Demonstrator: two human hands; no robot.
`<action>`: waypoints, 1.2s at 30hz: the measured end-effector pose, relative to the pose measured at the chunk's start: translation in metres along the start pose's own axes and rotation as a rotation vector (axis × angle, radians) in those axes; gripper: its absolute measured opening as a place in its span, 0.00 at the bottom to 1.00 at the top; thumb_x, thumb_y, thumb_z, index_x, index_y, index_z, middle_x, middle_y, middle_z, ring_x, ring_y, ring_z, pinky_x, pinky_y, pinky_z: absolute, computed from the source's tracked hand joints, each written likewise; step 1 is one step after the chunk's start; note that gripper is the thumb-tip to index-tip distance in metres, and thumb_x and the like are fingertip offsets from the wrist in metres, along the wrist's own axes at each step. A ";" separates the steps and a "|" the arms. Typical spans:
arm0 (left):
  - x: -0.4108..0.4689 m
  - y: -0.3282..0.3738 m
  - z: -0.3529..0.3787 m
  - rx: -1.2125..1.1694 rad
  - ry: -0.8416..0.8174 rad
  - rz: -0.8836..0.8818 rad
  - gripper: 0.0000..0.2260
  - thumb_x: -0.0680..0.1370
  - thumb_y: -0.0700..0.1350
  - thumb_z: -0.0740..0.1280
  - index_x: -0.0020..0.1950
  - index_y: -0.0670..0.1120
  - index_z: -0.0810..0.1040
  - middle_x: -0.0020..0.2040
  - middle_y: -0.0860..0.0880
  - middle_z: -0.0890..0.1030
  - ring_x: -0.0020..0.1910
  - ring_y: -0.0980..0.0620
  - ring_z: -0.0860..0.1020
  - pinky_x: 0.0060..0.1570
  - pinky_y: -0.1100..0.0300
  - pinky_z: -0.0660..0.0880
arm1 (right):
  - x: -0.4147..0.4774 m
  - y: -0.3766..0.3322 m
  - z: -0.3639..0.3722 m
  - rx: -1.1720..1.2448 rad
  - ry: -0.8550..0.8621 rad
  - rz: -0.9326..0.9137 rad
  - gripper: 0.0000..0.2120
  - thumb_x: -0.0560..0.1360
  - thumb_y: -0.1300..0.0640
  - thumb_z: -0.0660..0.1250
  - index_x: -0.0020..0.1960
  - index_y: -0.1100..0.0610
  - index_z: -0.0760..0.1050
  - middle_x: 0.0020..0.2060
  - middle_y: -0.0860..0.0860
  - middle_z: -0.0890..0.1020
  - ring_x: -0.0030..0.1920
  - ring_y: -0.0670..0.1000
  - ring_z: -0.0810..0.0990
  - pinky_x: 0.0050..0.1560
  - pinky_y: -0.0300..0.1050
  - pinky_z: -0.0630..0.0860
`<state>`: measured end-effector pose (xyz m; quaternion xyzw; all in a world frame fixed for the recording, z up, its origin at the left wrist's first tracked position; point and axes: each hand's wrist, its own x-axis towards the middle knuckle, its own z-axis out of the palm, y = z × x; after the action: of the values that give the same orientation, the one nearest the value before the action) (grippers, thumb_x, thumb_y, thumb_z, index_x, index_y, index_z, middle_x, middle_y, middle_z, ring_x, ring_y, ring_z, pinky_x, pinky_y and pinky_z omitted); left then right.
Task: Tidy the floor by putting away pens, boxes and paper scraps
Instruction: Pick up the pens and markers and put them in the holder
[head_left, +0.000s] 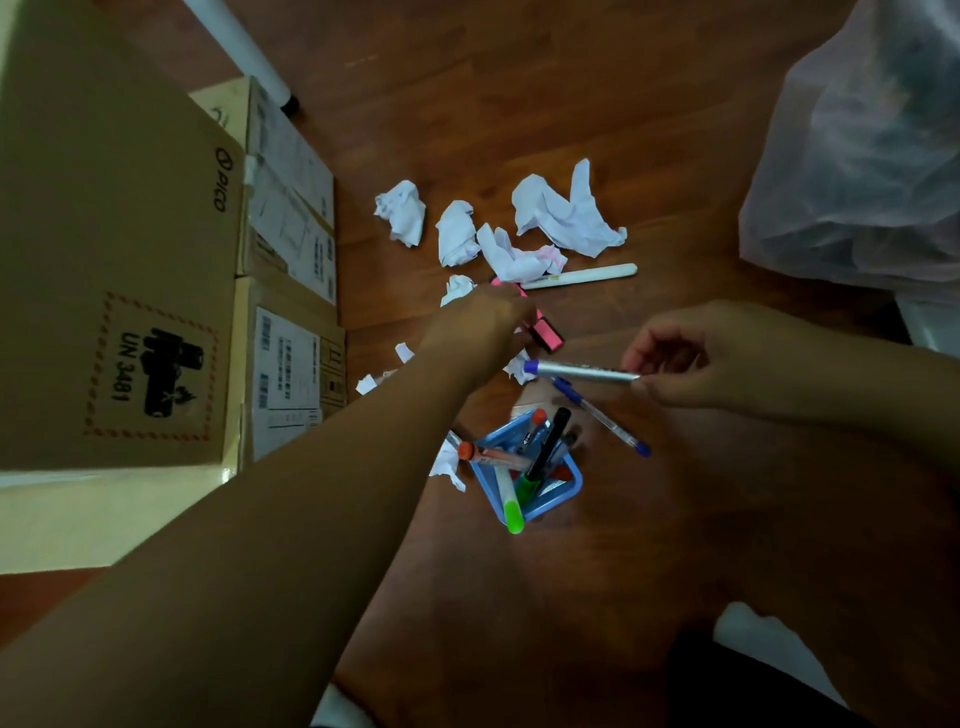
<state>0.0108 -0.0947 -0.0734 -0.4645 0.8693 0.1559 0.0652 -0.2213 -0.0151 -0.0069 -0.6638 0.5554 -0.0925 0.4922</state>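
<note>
Silver marker with blue cap (582, 371) held level above floor, just right of centre; pinched at its 3 o'clock end by thumb and fingertips of right hand (693, 358), other fingers loosely curled. Left hand (480, 322) at frame centre, down over pink highlighter (549, 334); fingers hidden beneath the hand, grip or mere touch: cannot tell. Blue pen holder (563, 491) on wooden floor (519, 78) at 6 o'clock of the marker, holding green highlighter (513, 512), black marker (549, 441), orange-capped pen (485, 454). Blue ballpoint (602, 415) loose on floor at 2 o'clock of holder. White marker (582, 275) and crumpled paper scraps (566, 213) at 12 o'clock of left hand; small torn bits (366, 383) at its 8 o'clock. Cardboard boxes (119, 260) stacked at 9 o'clock of frame; translucent plastic bag (857, 156) at 2 o'clock.
</note>
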 end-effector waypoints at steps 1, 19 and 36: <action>0.003 0.000 0.001 0.048 0.000 0.031 0.13 0.79 0.45 0.67 0.64 0.48 0.78 0.62 0.47 0.78 0.61 0.47 0.75 0.54 0.55 0.75 | -0.001 -0.006 0.000 -0.009 -0.024 -0.018 0.07 0.70 0.54 0.74 0.45 0.44 0.81 0.38 0.38 0.82 0.39 0.36 0.79 0.37 0.26 0.72; 0.031 -0.005 0.028 0.500 -0.062 0.326 0.18 0.80 0.46 0.65 0.70 0.53 0.72 0.67 0.51 0.75 0.64 0.47 0.70 0.61 0.53 0.68 | -0.009 -0.050 0.066 -0.597 -0.170 -0.207 0.18 0.81 0.50 0.59 0.70 0.51 0.68 0.65 0.50 0.68 0.62 0.51 0.70 0.59 0.45 0.71; -0.012 0.002 -0.044 0.063 0.108 0.166 0.12 0.75 0.44 0.70 0.57 0.43 0.78 0.52 0.43 0.80 0.52 0.43 0.75 0.47 0.47 0.73 | 0.016 0.038 0.053 -0.135 0.421 0.048 0.03 0.73 0.58 0.70 0.46 0.52 0.79 0.39 0.46 0.76 0.35 0.43 0.72 0.37 0.42 0.69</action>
<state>0.0168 -0.0989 -0.0286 -0.3962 0.9116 0.1082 0.0197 -0.2046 0.0046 -0.0690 -0.6478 0.6666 -0.1800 0.3219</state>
